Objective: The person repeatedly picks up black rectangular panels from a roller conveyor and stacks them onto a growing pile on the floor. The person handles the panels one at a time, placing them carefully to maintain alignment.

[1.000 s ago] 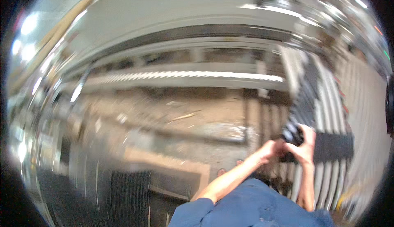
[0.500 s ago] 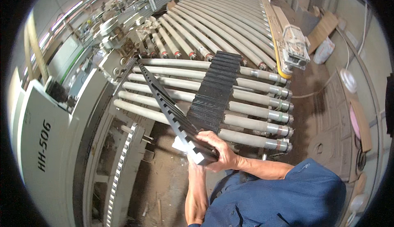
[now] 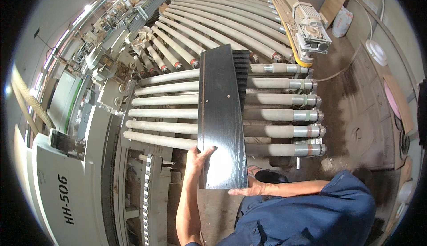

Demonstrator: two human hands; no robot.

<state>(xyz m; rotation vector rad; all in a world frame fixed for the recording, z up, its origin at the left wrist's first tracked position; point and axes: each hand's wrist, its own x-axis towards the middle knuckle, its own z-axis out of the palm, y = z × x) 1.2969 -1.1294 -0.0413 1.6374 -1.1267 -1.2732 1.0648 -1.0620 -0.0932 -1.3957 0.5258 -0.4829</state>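
Observation:
A long black board (image 3: 220,121) with a glossy, grained face lies flat side up between my hands, reaching away over the rollers. Two small pale dots, perhaps screw heads, show at its middle. My left hand (image 3: 195,159) is closed on the left edge near the close end, thumb on top and fingers underneath. At the near right corner my right hand (image 3: 252,184) grips the end, partly hidden by the board. Beneath and beyond it, a black ribbed strip (image 3: 241,70) rests on the rollers, mostly covered.
Pale conveyor rollers (image 3: 164,101) run crosswise under the board, and a longer roller bed (image 3: 222,10) curves away behind. A white machine housing (image 3: 58,197) stands on the left. A motor (image 3: 309,26) sits at the right rail, near a yellow guard (image 3: 291,41).
The board has turned from standing slanted on its notched edge to lying face up, pointing straight ahead. My left hand has moved to its left edge, my right hand to the near right corner.

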